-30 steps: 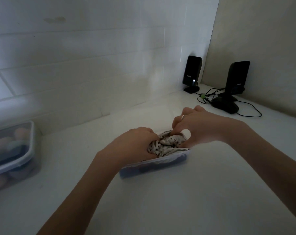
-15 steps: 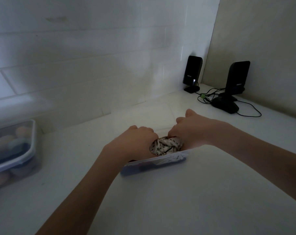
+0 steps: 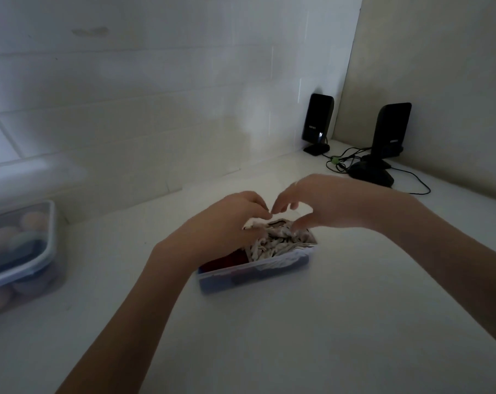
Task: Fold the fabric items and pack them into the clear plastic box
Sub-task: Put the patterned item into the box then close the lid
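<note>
Several fabric items fill the clear plastic box (image 3: 252, 273), which sits on the white worktop (image 3: 312, 322) near its middle, just in front of the person. On top lies a crumpled patterned cloth (image 3: 275, 241), pale with dark marks, heaped above the rim; a dark red piece (image 3: 227, 260) shows beneath it at the box's left side. The left hand (image 3: 229, 220) rests on the left part of the patterned cloth, fingers curled down into it. The right hand (image 3: 320, 206) hovers over the right part, fingers loosely bent, the thumb tip touching the cloth; whether it pinches the fabric I cannot tell. Far off to the left stands a second lidded container (image 3: 19, 251) with rounded pastel things inside. At the back right corner stand two black speakers (image 3: 318, 120) with cables (image 3: 343, 160) between them
</note>
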Demonstrator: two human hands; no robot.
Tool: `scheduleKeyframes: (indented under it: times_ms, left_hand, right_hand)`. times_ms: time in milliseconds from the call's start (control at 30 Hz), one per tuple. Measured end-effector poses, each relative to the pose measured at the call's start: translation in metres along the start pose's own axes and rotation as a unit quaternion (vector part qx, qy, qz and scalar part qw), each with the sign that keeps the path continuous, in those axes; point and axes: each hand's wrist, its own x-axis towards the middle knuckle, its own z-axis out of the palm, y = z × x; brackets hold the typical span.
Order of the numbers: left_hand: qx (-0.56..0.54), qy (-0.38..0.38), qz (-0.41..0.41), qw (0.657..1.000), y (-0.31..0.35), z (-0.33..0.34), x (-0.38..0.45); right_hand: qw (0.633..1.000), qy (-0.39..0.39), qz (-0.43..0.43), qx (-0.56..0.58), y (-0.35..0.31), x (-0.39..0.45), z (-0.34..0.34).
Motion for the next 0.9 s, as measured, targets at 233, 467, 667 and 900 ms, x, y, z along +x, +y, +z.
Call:
scheduleKeyframes:
  times_ms: [233, 467, 667, 900]
  left_hand:
    - [0.106, -0.039, -0.063, 0.992, 0.004, 0.011, 0.004]
    - [0.185, -0.047, -0.064, 0.980, 0.002, 0.022, 0.007]
    - [0.170, -0.058, -0.077, 0.981, -0.004, 0.025, 0.007]
    - [0.141, -0.047, -0.081, 0.986, -0.003, 0.026, 0.003]
  right_hand:
    - [0.971, -0.069, 0.000, -0.230, -0.005, 0.010, 0.023]
    - [0.968, -0.156, 0.071, -0.185, -0.005, 0.017, 0.028]
    - [0.950, -0.156, 0.075, -0.259, -0.014, 0.022, 0.030]
    - [0.957, -0.264, 0.107, -0.052, -0.003, 0.023, 0.020]
